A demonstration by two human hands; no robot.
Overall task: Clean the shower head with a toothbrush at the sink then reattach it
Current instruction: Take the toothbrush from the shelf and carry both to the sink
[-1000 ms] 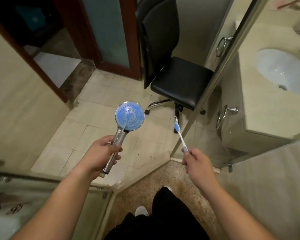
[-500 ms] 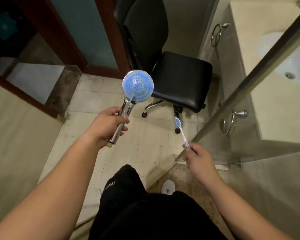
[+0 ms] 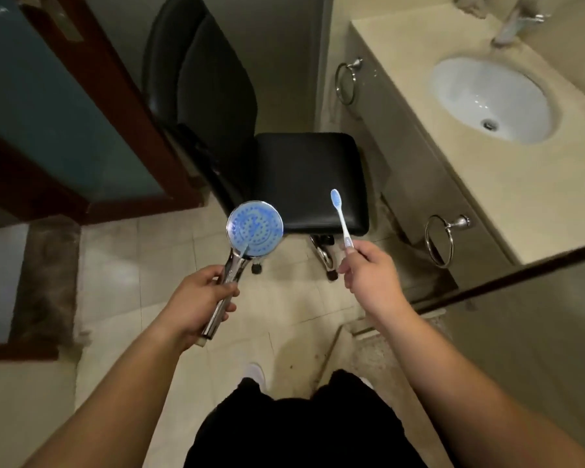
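Your left hand (image 3: pixel 200 298) is clenched around the chrome handle of the shower head (image 3: pixel 254 233), fingers wrapped over the top and the thumb tucked along the near side. The handle slants up and to the right out of your fist, its butt end poking out below your palm, and the round blue face is turned up toward you. Your forearm comes in from the lower left, wrist roughly straight.

Your right hand (image 3: pixel 374 282) pinches the toothbrush (image 3: pixel 341 217) low on its handle between thumb and fingers; how many fingers sit behind the handle is hard to tell from this angle. The brush stands nearly upright, leaning slightly left, with its blue bristle end at the top. It is apart from the shower head, with a clear gap between the two. Your right forearm comes in from the lower right.

Both hands hang in the air over the tiled floor (image 3: pixel 284 319), above your dark-clothed legs. Just beyond them sits a black chair (image 3: pixel 308 177), its seat edge directly behind the brush and shower head, filling the middle of the way ahead. A dark-framed door (image 3: pixel 81 113) stands to the left.

To the right, the counter (image 3: pixel 487 184) runs away from you, two towel rings (image 3: pixel 439 239) on its front face. The sink (image 3: pixel 490 99) is set into it well off to the far right, the faucet (image 3: pixel 512 27) behind it.
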